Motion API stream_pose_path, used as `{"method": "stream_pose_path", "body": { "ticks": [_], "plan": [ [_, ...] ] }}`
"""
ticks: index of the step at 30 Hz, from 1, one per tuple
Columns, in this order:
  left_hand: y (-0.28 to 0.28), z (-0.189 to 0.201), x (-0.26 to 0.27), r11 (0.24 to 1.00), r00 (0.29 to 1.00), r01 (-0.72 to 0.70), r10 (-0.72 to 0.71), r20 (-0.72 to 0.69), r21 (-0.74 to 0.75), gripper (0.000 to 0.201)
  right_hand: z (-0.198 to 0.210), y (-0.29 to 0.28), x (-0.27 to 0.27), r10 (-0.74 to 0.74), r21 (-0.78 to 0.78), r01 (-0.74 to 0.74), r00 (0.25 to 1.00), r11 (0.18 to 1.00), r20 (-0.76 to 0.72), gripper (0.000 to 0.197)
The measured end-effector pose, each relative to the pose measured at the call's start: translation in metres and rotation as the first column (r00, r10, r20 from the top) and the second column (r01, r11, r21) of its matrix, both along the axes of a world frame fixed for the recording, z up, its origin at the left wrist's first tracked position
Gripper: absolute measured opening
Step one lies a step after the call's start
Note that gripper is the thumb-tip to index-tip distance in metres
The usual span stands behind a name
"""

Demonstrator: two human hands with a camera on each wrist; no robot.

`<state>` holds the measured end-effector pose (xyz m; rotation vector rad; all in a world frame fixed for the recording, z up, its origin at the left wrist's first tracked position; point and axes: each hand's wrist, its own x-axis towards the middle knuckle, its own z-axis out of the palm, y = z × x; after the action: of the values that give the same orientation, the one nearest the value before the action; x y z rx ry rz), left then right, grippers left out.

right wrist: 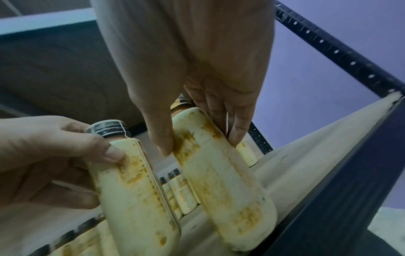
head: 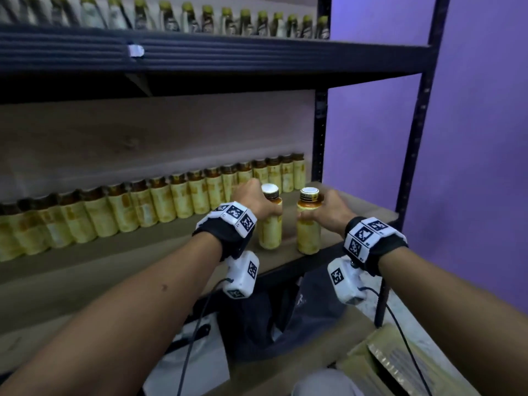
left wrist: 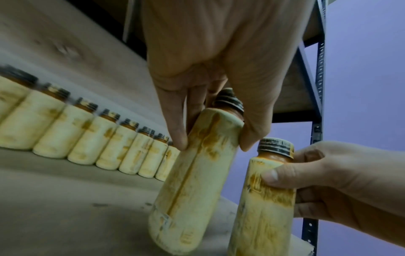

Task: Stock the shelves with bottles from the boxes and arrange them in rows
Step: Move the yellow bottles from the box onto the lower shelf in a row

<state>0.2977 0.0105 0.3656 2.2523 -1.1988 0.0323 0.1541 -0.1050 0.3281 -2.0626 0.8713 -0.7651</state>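
Note:
Two yellow-labelled bottles with white-topped caps stand side by side near the front right of the middle shelf (head: 160,252). My left hand (head: 254,200) grips the left bottle (head: 270,230) by its shoulder; in the left wrist view, thumb and fingers of the left hand (left wrist: 210,69) pinch that left bottle (left wrist: 192,181). My right hand (head: 328,208) holds the right bottle (head: 308,232) the same way, seen up close as the right hand (right wrist: 197,69) on the right bottle (right wrist: 223,181). A long row of matching bottles (head: 143,204) lines the shelf's back.
The shelf above carries a row of darker bottles (head: 200,20). Black uprights (head: 411,155) frame the right end against a purple wall. Below, an open cardboard box (head: 400,364) sits at the lower right, with a dark bag (head: 271,318) under the shelf.

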Motion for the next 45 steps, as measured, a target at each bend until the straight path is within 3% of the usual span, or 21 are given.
{"method": "stream_pose_path", "body": {
  "ticks": [5,12,19,22,25,27,38,45],
  "plan": [
    [-0.076,-0.02,0.002,0.996,0.983,0.087,-0.091,-0.16,-0.032,0.061,-0.002,-0.055,-0.009,-0.104,-0.068,0.1,0.993,0.993,-0.058,0.04],
    [-0.184,-0.034,-0.003,0.978,0.961,0.146,-0.176,-0.211,-0.15,0.044,-0.001,-0.128,-0.018,-0.241,-0.111,0.224,0.955,0.968,-0.172,0.039],
    [-0.288,-0.04,0.027,0.948,0.961,0.255,-0.271,-0.064,-0.19,0.044,-0.003,-0.199,0.01,-0.325,-0.083,0.314,0.925,0.946,-0.198,0.054],
    [-0.332,-0.034,0.044,0.98,0.965,0.198,-0.188,0.181,-0.035,0.05,-0.002,-0.229,0.03,-0.331,-0.075,0.322,0.919,0.944,-0.215,0.053],
    [-0.37,-0.023,0.066,0.99,0.875,0.03,-0.091,0.476,0.135,0.063,-0.001,-0.261,0.052,-0.335,-0.076,0.326,0.917,0.942,-0.218,0.05],
    [-0.392,-0.016,0.083,0.979,0.831,-0.051,-0.069,0.552,0.199,0.067,-0.002,-0.281,0.069,-0.355,-0.089,0.344,0.913,0.935,-0.203,0.045],
    [-0.455,-0.014,0.162,0.979,0.739,-0.07,-0.08,0.669,0.194,0.071,-0.01,-0.353,0.154,-0.381,-0.132,0.362,0.91,0.923,-0.165,0.044],
    [-0.431,-0.015,0.172,0.972,0.768,-0.001,-0.151,0.622,0.237,0.052,-0.009,-0.353,0.17,-0.384,-0.153,0.362,0.909,0.92,-0.159,0.047]
  ]
}}
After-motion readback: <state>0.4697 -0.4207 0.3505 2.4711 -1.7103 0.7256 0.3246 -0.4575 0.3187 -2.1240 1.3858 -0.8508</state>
